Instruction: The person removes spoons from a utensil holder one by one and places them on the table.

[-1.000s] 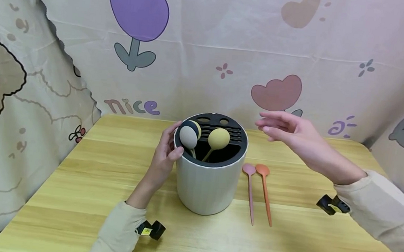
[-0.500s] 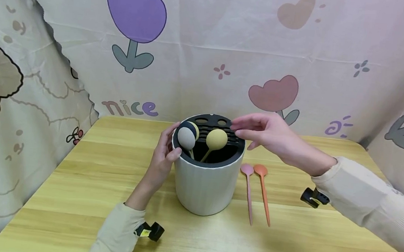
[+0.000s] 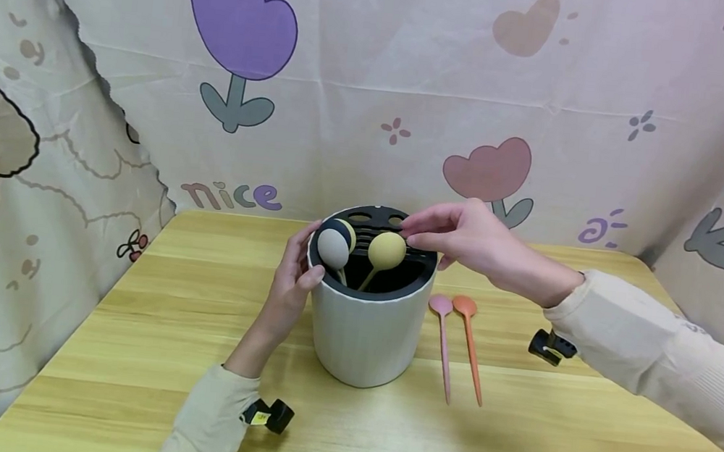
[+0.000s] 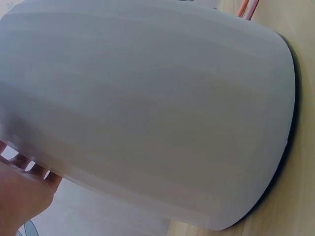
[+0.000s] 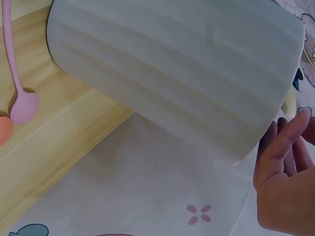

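A white utensil holder (image 3: 364,339) stands upright on the table, topped by a black slotted lid (image 3: 368,296). My left hand (image 3: 291,281) grips its left rim, thumb at the front and fingers around the far side. Out of the lid's front opening rise a grey-headed spoon (image 3: 333,249) and a yellow-headed spoon (image 3: 388,250); navy and yellow heads show behind the grey one. My right hand (image 3: 475,240) reaches over the lid's back right, loosely bent fingertips close to the slots and just behind the yellow head. Nothing shows held in it.
To the right of the holder, a pink spoon (image 3: 441,306) and an orange spoon (image 3: 465,307) lie side by side on the wooden table (image 3: 579,421). A patterned cloth (image 3: 366,52) hangs behind the table's back edge and along both sides.
My right hand has moved left from beside the holder to over the lid's back right. The left hand has kept its grip, and the spoons have stayed put.
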A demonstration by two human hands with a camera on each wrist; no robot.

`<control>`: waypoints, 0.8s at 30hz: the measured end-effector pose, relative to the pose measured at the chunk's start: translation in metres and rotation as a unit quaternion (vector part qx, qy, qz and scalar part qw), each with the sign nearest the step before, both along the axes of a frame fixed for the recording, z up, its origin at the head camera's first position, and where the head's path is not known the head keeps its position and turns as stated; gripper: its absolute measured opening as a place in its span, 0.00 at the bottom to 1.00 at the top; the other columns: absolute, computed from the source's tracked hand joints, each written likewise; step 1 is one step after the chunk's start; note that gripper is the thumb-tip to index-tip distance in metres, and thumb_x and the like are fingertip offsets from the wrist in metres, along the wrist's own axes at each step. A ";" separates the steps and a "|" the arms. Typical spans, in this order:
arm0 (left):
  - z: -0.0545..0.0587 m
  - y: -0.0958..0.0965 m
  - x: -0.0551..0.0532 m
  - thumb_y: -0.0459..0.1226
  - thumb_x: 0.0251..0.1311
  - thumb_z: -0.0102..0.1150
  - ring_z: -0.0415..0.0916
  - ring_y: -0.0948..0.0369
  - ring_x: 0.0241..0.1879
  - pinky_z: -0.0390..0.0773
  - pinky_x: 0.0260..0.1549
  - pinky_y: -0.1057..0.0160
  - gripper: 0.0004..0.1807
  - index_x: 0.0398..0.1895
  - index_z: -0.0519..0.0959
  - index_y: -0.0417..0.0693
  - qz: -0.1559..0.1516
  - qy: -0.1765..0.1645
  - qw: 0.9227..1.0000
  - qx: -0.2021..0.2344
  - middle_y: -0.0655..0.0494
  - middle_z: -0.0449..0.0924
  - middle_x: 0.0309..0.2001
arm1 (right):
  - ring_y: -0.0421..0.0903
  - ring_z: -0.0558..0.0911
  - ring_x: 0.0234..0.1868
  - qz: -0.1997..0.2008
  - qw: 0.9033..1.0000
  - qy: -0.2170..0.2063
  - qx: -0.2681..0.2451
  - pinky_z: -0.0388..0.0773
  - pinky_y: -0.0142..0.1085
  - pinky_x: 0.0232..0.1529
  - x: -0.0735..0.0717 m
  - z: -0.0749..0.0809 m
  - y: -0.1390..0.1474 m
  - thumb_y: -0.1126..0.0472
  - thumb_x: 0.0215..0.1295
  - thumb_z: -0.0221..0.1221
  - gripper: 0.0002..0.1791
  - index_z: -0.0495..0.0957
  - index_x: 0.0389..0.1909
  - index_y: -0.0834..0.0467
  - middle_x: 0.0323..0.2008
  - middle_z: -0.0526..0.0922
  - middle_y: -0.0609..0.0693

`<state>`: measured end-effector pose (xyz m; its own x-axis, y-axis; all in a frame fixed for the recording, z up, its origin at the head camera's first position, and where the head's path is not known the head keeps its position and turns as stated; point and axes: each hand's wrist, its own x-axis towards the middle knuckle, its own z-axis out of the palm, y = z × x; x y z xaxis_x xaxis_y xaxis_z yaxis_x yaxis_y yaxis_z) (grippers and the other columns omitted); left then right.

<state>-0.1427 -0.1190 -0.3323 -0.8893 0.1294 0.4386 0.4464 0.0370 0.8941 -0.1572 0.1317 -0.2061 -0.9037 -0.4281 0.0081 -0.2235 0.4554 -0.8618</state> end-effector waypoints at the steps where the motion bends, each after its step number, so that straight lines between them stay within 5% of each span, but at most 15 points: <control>1: 0.000 0.000 0.000 0.42 0.56 0.43 0.63 0.48 0.59 0.63 0.57 0.55 0.38 0.72 0.55 0.43 0.000 0.000 1.000 0.001 0.41 0.60 0.68 | 0.46 0.79 0.44 0.000 1.000 0.001 0.005 0.79 0.38 0.32 0.000 0.000 -0.001 0.63 0.60 0.63 0.16 0.82 0.50 0.63 0.45 0.85 0.52; 24: 0.003 0.003 0.000 0.42 0.56 0.43 0.63 0.48 0.61 0.65 0.56 0.64 0.38 0.72 0.55 0.42 0.002 -0.001 1.000 0.009 0.41 0.59 0.68 | 0.45 0.83 0.42 0.079 0.996 -0.007 0.033 0.80 0.39 0.32 -0.002 0.007 -0.028 0.69 0.57 0.63 0.17 0.81 0.49 0.63 0.40 0.86 0.53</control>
<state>-0.1422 -0.1162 -0.3290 -0.8910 0.1180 0.4385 0.4439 0.0230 0.8958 -0.1587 0.1039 -0.1989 -0.8246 -0.5645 -0.0367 -0.2853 0.4711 -0.8347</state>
